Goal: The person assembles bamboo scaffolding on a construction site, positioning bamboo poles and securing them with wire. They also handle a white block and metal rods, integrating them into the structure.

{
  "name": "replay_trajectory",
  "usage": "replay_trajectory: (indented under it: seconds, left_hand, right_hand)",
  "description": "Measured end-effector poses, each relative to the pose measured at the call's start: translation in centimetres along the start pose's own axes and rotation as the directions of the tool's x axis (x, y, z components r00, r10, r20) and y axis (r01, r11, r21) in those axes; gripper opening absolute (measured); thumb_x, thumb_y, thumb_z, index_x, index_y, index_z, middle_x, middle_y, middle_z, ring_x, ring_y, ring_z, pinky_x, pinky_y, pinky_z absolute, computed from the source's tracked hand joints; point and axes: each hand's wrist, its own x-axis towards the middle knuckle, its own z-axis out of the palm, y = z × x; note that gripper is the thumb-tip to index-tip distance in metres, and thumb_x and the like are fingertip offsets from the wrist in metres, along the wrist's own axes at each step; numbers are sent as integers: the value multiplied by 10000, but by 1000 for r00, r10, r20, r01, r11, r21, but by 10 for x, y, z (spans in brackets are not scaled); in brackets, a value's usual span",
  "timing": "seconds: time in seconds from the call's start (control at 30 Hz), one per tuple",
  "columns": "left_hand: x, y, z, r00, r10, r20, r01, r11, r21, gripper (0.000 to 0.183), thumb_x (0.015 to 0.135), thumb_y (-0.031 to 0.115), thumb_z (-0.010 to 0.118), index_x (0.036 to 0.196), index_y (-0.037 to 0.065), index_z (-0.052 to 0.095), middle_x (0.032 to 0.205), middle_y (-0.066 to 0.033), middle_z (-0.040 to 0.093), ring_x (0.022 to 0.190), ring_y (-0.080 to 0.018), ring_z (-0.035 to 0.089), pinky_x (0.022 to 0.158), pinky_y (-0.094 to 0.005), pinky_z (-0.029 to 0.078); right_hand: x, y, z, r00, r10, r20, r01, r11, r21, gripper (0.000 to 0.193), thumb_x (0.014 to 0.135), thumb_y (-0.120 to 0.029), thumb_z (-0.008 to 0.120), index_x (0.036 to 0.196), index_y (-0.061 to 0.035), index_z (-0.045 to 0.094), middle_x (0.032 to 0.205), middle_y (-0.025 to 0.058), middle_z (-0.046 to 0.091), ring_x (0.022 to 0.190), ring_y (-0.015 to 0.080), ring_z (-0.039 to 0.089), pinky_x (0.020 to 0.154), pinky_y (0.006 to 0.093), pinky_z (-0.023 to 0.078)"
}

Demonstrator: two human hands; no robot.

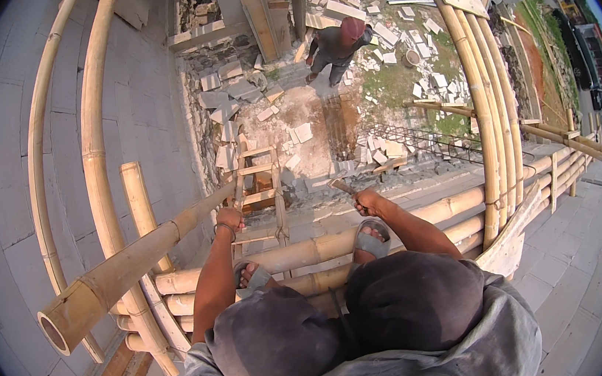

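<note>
Jutting leftward from the right hand [368, 202], which grips it, is a short tool [341, 186]; the left hand [230, 219] curls beside a bamboo pole [148, 244], its grasp unclear; a ladder [257, 169] stands between the hands, a person [339, 46] beyond.

1 thick, pale bamboo pole [137, 252] slants at the person's left, its hollow, cut end outermost; 1 short tool [341, 186], its kind hard to make out, sits tilted in the right hand [366, 202].
</note>
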Motion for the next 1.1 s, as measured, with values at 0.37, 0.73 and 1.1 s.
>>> replay_trajectory:
  seconds: [0.37, 0.73, 1.1]
  left_hand:
    - [15, -2, 1, 996, 64, -67, -61, 997, 43, 201, 823, 27, 510, 638, 4, 585, 571, -100, 596, 434, -183, 565, 381, -305, 432]
    - [-3, 3, -7, 999, 35, 19, -34, 998, -48, 163, 812, -3, 516, 661, 7, 576, 518, -95, 556, 365, -152, 489, 324, -292, 347]
    - [-14, 9, 2, 996, -22, -85, 16, 997, -77, 157, 852, 28, 550, 697, 14, 573, 544, -90, 562, 389, -149, 502, 330, -280, 337]
  right_hand:
    - [2, -14, -9, 998, -65, -21, 65, 998, -26, 161, 917, -133, 531, 825, -3, 554, 564, 60, 491, 417, 149, 437, 354, 298, 371]
    - [3, -45, -16, 991, -88, -102, 95, 994, 59, 166, 929, -129, 531, 830, 4, 532, 565, 70, 472, 425, 165, 418, 355, 333, 343]
    - [22, -51, -28, 985, -126, -119, 137, 986, 94, 165, 939, -136, 514, 870, 14, 522, 553, 67, 454, 397, 165, 376, 351, 349, 330]
